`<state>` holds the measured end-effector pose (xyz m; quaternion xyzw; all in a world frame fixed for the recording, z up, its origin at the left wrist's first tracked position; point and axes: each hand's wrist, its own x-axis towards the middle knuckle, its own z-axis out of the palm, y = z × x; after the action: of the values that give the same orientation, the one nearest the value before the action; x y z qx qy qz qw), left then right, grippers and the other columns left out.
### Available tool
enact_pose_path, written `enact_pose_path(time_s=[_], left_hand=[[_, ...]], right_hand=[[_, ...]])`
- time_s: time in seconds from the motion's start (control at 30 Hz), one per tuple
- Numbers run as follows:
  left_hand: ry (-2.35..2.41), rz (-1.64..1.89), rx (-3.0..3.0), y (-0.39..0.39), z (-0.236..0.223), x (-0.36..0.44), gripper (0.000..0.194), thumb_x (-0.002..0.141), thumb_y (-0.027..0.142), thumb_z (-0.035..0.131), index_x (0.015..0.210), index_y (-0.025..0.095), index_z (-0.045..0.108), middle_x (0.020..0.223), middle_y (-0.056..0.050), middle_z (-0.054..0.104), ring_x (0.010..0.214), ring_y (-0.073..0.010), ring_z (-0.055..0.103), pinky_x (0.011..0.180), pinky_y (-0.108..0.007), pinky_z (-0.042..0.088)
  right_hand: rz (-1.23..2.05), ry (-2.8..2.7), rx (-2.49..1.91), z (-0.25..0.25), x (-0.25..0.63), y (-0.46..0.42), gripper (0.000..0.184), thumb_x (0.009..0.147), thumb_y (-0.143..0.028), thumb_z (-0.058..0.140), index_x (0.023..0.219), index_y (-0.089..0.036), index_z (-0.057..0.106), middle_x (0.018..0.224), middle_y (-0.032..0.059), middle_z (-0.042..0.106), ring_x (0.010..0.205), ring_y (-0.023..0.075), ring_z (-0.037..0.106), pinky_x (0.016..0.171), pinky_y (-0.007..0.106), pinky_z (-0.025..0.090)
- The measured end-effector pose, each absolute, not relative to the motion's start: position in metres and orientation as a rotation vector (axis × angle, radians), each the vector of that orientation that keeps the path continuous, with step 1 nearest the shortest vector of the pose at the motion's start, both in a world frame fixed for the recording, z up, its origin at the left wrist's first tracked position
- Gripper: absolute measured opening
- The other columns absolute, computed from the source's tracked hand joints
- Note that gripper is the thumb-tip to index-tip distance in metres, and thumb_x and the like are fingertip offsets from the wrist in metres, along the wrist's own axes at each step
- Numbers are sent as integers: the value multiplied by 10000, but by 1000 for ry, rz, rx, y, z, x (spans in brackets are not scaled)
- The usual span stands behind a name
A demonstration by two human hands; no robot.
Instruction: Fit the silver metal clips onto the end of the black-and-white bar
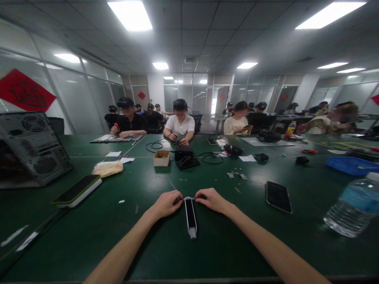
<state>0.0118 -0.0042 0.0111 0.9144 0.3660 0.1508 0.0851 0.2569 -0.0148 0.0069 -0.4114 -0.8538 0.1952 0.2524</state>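
A slim pen-like device [190,215] with a long dark face, pale edges and a greyish tip lies lengthwise on the green table, tip towards me. At its far end, on the left, is my left hand [170,203], fingers bent and pinched together. My right hand [211,200] mirrors it on the right, thumb and forefinger closed near the same end. Something thin and pale shows between the fingertips across that end. Whether it belongs to the device is too small to tell.
To the left are a phone on a white block [78,191] and a computer case [32,150]. On the right lie a phone [278,196], a water bottle [352,205] and a blue tray [352,165]. Ahead stands a small box [161,159]. A person in white [179,124] sits opposite.
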Motion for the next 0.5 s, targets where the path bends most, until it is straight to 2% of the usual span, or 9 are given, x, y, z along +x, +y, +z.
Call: enact_pose_path(time_s=[0.5], left_hand=[[1097, 439, 2710, -5, 13, 12, 125, 879, 247, 463, 922, 190, 566, 852, -9, 594, 726, -131, 558, 646, -218, 411]], right_hand=[[635, -2277, -1062, 4, 262, -14, 169, 868, -231, 542, 973, -182, 664, 958, 17, 672, 873, 146, 623, 824, 263, 498]])
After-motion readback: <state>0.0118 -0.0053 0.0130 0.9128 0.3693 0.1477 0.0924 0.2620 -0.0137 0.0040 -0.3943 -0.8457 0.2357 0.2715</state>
